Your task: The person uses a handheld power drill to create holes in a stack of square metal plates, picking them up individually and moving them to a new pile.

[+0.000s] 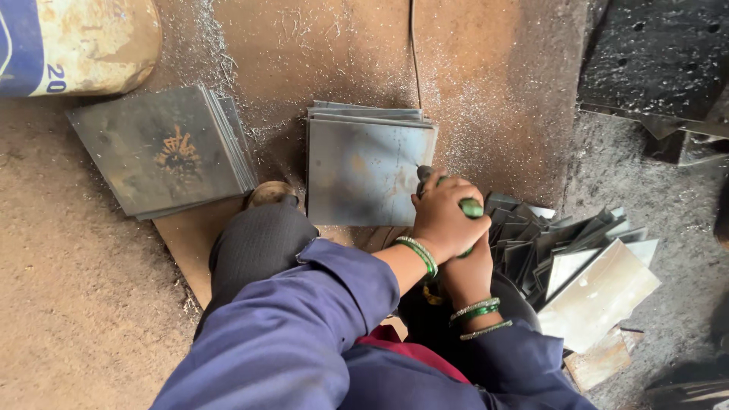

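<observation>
Blue-violet sleeves (304,319) on both arms, green and silver bangles (419,254) at each wrist, dark knee (258,243) just left of those bangles.

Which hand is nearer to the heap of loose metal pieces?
Right. The right hand lies beside the heap of loose metal pieces; the left hand sits above it, nearer the stacked plates.
</observation>
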